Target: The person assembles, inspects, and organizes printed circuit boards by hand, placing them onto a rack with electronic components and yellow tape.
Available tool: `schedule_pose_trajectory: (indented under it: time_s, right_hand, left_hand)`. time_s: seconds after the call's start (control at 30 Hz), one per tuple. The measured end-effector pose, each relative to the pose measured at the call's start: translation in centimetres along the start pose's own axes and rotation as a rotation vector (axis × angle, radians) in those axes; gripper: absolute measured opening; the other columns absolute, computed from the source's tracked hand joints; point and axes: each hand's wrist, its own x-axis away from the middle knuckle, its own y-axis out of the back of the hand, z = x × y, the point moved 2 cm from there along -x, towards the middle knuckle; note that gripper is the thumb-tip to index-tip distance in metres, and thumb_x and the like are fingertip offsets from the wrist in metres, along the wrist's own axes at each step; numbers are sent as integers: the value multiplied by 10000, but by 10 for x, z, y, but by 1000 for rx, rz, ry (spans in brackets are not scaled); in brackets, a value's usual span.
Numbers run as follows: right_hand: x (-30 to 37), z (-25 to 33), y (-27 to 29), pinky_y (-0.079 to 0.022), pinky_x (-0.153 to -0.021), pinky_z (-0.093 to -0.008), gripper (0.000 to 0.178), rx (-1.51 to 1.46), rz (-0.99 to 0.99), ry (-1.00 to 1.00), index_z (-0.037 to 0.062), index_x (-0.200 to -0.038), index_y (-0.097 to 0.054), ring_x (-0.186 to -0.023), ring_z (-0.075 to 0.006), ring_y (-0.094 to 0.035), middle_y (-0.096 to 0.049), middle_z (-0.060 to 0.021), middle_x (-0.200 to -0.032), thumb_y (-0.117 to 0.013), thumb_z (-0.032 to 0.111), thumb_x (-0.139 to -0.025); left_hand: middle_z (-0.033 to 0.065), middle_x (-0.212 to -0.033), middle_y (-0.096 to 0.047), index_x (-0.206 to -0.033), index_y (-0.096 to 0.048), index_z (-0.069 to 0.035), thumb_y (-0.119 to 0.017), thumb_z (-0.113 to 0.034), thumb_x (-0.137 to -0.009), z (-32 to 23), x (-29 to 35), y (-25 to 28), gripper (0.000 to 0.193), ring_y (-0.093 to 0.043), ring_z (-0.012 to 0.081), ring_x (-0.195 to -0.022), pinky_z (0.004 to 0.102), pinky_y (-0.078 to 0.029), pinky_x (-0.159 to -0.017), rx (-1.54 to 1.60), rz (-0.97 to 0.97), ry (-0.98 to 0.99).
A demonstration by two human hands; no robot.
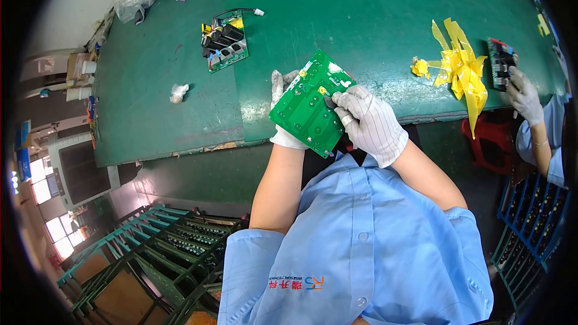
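A green circuit board (310, 111) is held tilted over the table's front edge, its solder side facing up. My left hand (285, 138), in a white glove, grips it from beneath along the left side; most of its fingers are behind the board. In a striped white glove, my right hand (368, 121) is closed on a small dark flat tool (329, 102), whose tip is at the board's surface. Small yellow pieces (323, 91) stick to the board near that tip. What kind of tool it is, I cannot make out.
On the green table (337, 12) lies another circuit board (224, 43) with black components and a cable. A crumpled white scrap (179, 92) is at left, a heap of yellow tape (461, 69) at right. A co-worker's gloved hand (525, 95) holds a board (501, 63) at far right.
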Motion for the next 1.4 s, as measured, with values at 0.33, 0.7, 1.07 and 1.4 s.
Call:
schedule_pose_trajectory:
  time_s: [0.33, 0.7, 1.07, 1.4]
  right_hand:
    - [-5, 2, 0, -526, -671, -404, 169, 2, 48, -48, 54, -1025, -626, -813, -337, -645, -612, -134, -921, -640, 27, -858]
    - [-11, 9, -3, -530, -729, -432, 248, 46, 8, -124, 34, -1135, -618, -888, -369, -636, -637, -163, -974, -575, 37, -891]
    - [-39, -6, 16, -529, -799, -425, 275, -90, -74, 6, 45, -1204, -602, -955, -370, -633, -678, -171, -1036, -502, 82, -951]
    - [-59, 3, -3, -527, -711, -455, 339, 124, 203, 38, 66, -1247, -572, -836, -381, -631, -627, -190, -971, -500, 132, -922]
  left_hand:
    - [197, -1122, -653, -1216, -542, -12, -416, -542, -1010, 2, -5, 10, 582, -659, 318, -994, 452, -553, -877, 176, 58, 84]
    - [180, -1111, -662, -1206, -546, -17, -355, -536, -1027, 3, -7, 15, 581, -659, 298, -989, 438, -549, -882, 164, 2, 104]
    - [162, -1121, -663, -1221, -548, -20, -337, -545, -1030, 1, -2, 5, 597, -662, 293, -993, 440, -559, -862, 59, -22, 36]
    - [152, -1140, -658, -1196, -583, -55, -325, -561, -1025, 6, -5, 7, 593, -648, 301, -1041, 448, -535, -926, 153, 15, 110]
